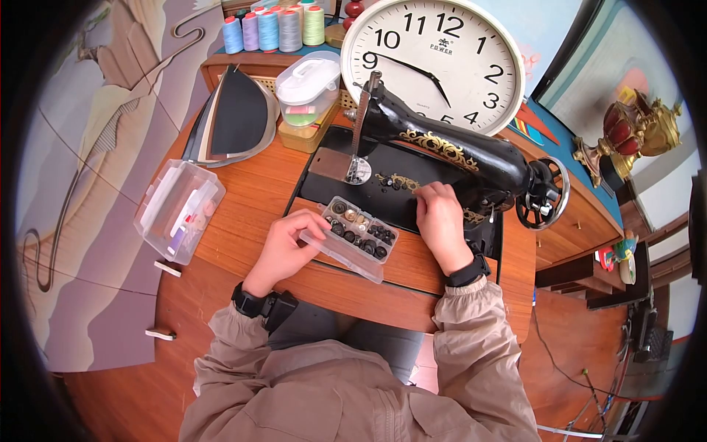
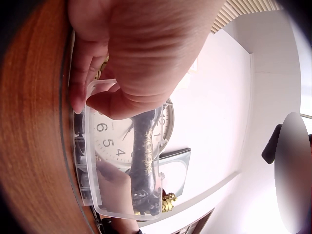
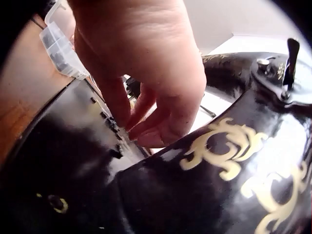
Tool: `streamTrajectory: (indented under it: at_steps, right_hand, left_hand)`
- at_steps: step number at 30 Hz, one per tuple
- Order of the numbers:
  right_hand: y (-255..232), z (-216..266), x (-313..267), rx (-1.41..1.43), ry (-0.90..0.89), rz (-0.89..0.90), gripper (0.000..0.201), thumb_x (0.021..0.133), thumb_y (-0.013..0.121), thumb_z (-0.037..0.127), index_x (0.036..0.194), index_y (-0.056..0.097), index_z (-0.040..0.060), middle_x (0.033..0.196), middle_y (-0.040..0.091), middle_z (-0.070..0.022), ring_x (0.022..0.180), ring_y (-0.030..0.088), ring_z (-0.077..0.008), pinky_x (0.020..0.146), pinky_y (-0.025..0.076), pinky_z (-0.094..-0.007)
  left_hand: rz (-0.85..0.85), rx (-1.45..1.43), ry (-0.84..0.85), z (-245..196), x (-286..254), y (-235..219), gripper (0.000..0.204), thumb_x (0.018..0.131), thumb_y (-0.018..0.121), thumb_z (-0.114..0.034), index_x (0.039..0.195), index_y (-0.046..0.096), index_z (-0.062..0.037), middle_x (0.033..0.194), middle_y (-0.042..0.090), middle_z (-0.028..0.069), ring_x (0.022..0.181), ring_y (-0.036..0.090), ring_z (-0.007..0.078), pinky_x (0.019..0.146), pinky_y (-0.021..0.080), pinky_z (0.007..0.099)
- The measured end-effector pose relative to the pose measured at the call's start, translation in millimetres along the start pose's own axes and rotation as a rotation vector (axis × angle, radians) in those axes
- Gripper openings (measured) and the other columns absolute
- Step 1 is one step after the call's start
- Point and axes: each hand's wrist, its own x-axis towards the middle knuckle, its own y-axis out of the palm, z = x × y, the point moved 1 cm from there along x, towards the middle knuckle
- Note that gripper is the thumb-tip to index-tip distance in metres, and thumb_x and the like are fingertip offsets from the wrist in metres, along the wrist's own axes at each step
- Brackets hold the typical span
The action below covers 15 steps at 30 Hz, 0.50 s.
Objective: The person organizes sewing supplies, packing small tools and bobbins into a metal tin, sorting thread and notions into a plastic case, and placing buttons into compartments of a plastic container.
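A clear compartment box of dark and light buttons (image 1: 359, 230) lies on the wooden table in front of the black sewing machine (image 1: 442, 140), its transparent lid (image 1: 346, 255) hinged toward the person. The left hand (image 1: 290, 247) pinches the lid's left end; in the left wrist view the thumb of that hand (image 2: 141, 53) lies over the lid (image 2: 124, 209). Over the machine's black bed, right of the box, the right hand (image 1: 440, 225) has its fingers bent down with tips together. In the right wrist view, whether this hand (image 3: 141, 73) holds anything between its fingertips cannot be told.
A second clear box (image 1: 180, 214) with small items stands at the table's left. Behind are dark fabric pieces (image 1: 239, 114), a lidded container (image 1: 308, 85) on a yellowish box, thread spools (image 1: 269, 31) and a large clock (image 1: 471, 44). The machine's handwheel (image 1: 543, 193) is at the right.
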Motion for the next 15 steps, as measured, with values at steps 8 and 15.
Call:
streamTrajectory:
  at_steps: [8, 15]
  right_hand:
    - [4, -11, -9, -0.143, 0.052, 0.147, 0.012, 0.077, 0.059, -0.008, 0.084, 0.067, -0.0028, 0.087, 0.062, -0.0196, 0.090, 0.062, -0.0382, 0.080, 0.054, -0.0447]
    - [3, -12, -8, 0.118, 0.057, 0.146, 0.014, 0.076, 0.060, -0.009, 0.087, 0.067, -0.0041, 0.089, 0.064, -0.0216, 0.088, 0.065, -0.0407, 0.080, 0.055, -0.0450]
  left_hand:
    - [0.012, 0.049, 0.048, 6, 0, -1, 0.010, 0.082, 0.067, 0.008, 0.082, 0.062, -0.0011, 0.106, 0.069, 0.0087, 0.098, 0.064, 0.0162, 0.083, 0.050, 0.0274]
    - [0.017, 0.025, 0.040, 4, 1, -1, 0.011, 0.081, 0.066, 0.009, 0.082, 0.061, -0.0014, 0.107, 0.068, 0.0079, 0.098, 0.064, 0.0154, 0.084, 0.049, 0.0270]
